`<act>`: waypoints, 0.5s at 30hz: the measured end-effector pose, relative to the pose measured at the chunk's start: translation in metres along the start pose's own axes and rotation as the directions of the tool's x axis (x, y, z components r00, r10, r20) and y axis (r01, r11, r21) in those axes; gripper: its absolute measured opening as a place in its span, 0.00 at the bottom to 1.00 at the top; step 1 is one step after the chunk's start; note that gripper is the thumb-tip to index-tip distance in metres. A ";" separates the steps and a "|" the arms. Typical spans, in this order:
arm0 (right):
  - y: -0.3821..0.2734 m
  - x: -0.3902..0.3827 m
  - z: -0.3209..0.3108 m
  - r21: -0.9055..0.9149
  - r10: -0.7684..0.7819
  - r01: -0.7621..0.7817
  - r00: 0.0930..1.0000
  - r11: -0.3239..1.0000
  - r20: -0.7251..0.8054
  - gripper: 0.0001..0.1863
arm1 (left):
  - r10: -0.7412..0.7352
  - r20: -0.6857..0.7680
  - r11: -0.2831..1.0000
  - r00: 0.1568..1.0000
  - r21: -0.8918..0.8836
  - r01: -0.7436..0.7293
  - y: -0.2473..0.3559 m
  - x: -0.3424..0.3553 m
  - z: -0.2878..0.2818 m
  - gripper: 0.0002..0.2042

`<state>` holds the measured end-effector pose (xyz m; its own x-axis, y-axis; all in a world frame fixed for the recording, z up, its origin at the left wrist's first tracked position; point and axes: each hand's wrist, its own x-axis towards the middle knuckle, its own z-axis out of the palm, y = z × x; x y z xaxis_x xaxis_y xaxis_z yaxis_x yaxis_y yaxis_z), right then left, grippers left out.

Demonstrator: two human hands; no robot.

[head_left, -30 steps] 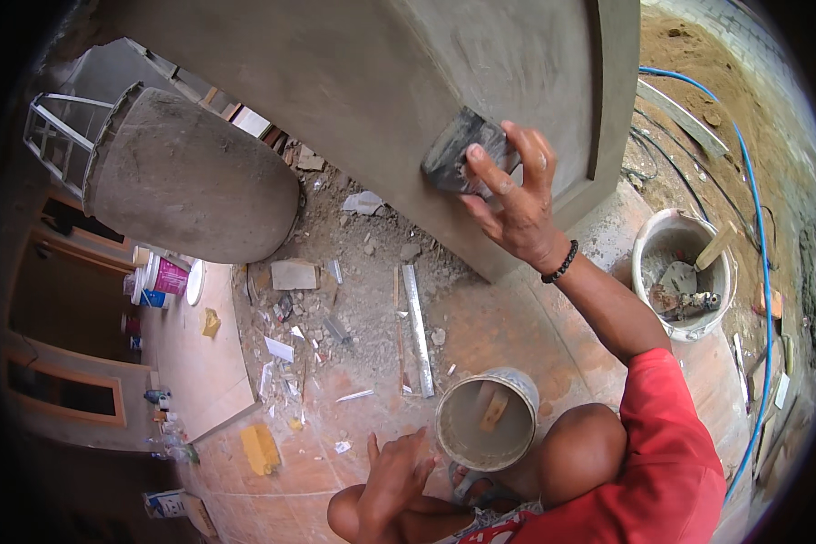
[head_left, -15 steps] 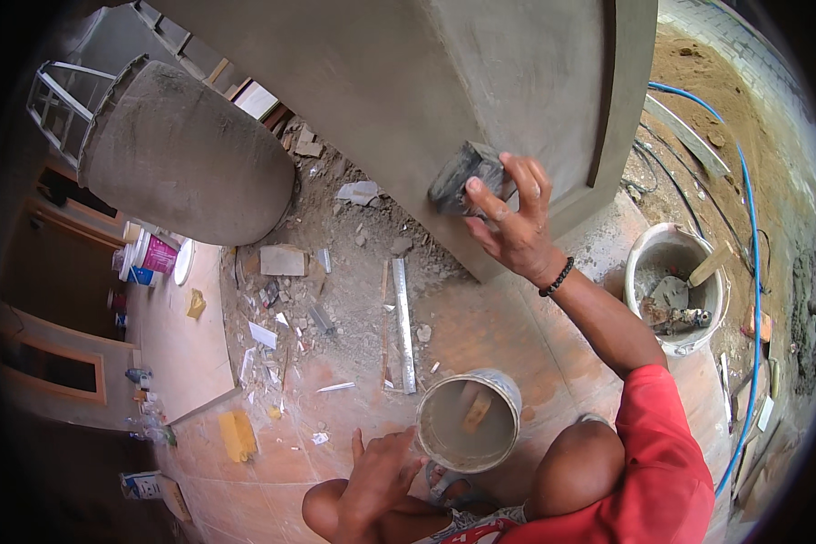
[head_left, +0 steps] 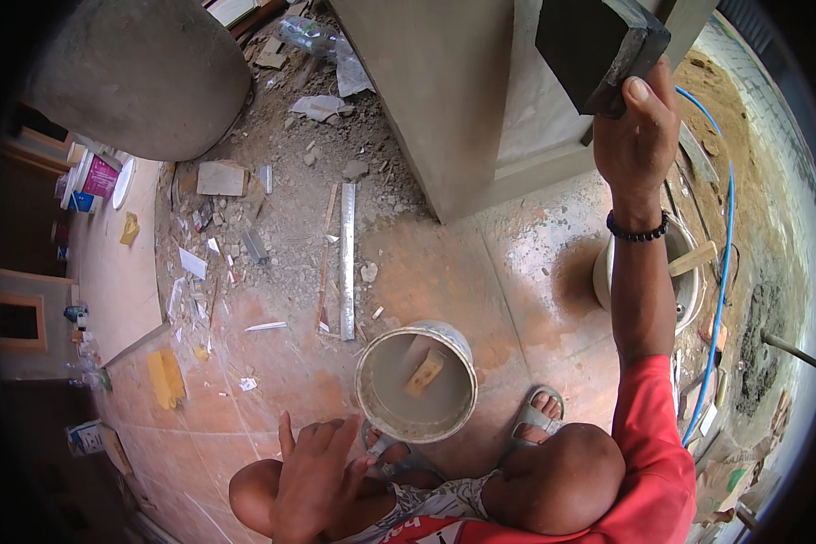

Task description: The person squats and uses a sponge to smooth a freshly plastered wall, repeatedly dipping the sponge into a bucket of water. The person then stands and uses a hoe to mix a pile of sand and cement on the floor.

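Note:
My right hand (head_left: 642,140), on a raised arm with a dark beaded bracelet (head_left: 637,229), grips a thick dark grey block (head_left: 589,54) with a flat face and rough edges. The block is up in front of the grey plastered pillar (head_left: 426,91); whether it touches the plaster I cannot tell. Near my knee, my left hand (head_left: 315,476) is empty, its fingers apart. Just beyond it stands a bucket (head_left: 465,340) of cloudy grey water, with a wooden handle (head_left: 424,372) sticking out.
A second bucket (head_left: 603,281) with a wooden-handled tool stands behind my right forearm. A metal strip (head_left: 347,263) and rubble (head_left: 286,199) lie left of the pillar. A large grey drum-shaped vessel (head_left: 145,82) is at far left. A blue hose (head_left: 723,272) runs along the right.
My right hand has lifted the block up and to the right, turning it so its flat face shows. The view has shifted. My left hand stays near my knee.

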<state>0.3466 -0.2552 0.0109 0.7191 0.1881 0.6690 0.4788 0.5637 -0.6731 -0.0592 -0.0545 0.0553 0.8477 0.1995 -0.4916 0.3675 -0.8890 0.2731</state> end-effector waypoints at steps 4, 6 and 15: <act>0.009 0.007 0.015 -0.033 -0.002 0.005 0.995 0.999 0.095 0.33 | -0.045 -0.007 0.999 0.999 0.011 0.045 -0.001 -0.008 -0.001 0.28; 0.007 0.001 0.036 -0.025 -0.002 0.004 0.995 1.000 0.099 0.31 | -0.043 -0.019 0.999 0.999 0.007 0.043 -0.002 -0.010 -0.001 0.28; 0.053 -0.059 0.008 -0.225 0.060 -0.056 0.998 0.973 0.011 0.31 | 0.012 -0.042 0.999 0.999 0.041 -0.010 -0.012 -0.012 0.008 0.29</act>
<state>0.3251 -0.2299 -0.0617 0.7409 0.2306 0.6308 0.5387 0.3568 -0.7632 -0.0768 -0.0492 0.0516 0.8674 0.2063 -0.4529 0.3429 -0.9073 0.2435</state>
